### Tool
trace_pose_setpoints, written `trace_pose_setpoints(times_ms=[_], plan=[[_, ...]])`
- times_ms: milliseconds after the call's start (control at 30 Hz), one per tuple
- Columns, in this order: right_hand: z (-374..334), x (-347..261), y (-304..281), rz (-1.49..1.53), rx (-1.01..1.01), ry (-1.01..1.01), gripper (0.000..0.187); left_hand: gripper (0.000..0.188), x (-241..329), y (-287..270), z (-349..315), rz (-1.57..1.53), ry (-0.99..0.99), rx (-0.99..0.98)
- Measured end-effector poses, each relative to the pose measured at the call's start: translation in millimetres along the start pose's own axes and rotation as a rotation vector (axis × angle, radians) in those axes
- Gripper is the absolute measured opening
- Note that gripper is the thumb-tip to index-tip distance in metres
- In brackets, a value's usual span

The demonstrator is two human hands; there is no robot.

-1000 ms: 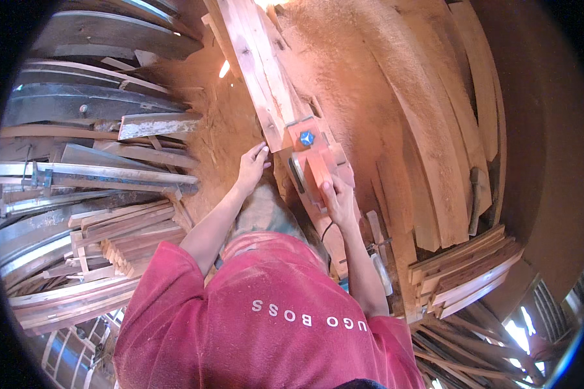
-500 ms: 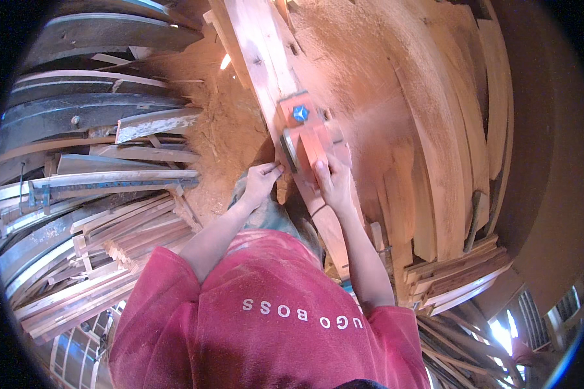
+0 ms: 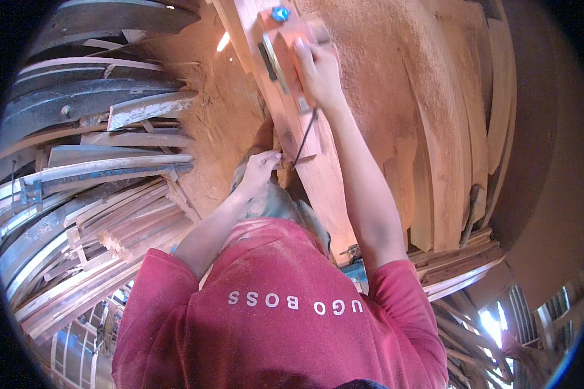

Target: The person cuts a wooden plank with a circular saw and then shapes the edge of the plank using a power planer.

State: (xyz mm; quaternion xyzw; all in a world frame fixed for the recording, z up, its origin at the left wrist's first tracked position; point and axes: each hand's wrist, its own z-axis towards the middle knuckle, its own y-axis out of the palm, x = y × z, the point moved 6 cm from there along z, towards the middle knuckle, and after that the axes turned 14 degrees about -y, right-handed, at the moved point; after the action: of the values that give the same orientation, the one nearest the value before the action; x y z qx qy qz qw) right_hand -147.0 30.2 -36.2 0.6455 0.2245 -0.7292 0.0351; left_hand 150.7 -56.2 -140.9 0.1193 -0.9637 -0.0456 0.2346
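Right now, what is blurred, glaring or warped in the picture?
Head view: blur softens the orange power tool and its blue knob; head view: glare washes out the bright gap at lower right; head view: black fisheye corners, the boards at left looking bowed, perhaps partly from the lens.

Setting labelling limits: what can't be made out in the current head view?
In the head view:
Pale wooden beam: far end cut off by top edge.
Orange handheld power tool with blue knob: underside hidden by its body; details blurred.
Right hand: finger wrap partly hidden by the hand itself.
Left hand: fingertips too small to tell contact.
Thin black cord: lower end lost in shadow.
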Motion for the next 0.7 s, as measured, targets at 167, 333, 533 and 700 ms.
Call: trace_pose_setpoints(times_ms=[167, 333, 533, 700], plan=[[-174, -31, -43, -0.059, -0.089, 0.101, 0.042, 0.041, -13, -11, 6, 0.006, 0.036, -0.007], [-327, -16, -72, 0.041, -0.095, 0.356, 0.044, 0.042, 3, -4, 0, 0.022, 0.02, 0.05], [-298, -17, -69, 0.089, -0.121, 0.353, 0.045, 0.039, 6, -2, -5, 0.043, -0.091, 0.149], [-190, -17, -51, 0.062, -0.058, 0.224, 0.044, 0.028, 45, 10, -11, 0.341, 0.13, 0.18]])
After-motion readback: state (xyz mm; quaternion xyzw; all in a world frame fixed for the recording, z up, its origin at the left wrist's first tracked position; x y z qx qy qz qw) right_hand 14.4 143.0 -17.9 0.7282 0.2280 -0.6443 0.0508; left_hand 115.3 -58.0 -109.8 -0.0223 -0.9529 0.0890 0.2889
